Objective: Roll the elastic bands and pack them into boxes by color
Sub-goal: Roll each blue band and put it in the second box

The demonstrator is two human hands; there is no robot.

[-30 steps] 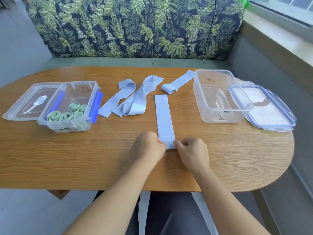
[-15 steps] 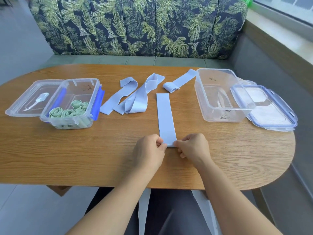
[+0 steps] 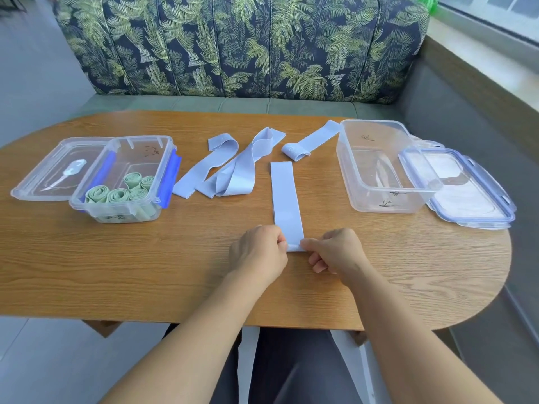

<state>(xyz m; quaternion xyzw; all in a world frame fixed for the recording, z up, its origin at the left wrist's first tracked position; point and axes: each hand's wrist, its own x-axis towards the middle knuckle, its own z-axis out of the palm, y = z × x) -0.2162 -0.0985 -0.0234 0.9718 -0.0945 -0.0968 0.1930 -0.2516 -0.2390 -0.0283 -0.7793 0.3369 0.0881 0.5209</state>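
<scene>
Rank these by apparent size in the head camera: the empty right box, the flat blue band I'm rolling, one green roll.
Largest to smallest:
1. empty right box
2. flat blue band
3. green roll
All three lie at roughly similar depth on the table, so nearness should not upset this order.

left hand (image 3: 258, 252), right hand (image 3: 338, 252), pinching blue band (image 3: 285, 199)

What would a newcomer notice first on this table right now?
The left hand and right hand pinch the near end of a pale blue band at the near centre of the table, starting a roll. Green rolls sit in the left box; the right box is empty, with loose blue bands lying between them.
</scene>
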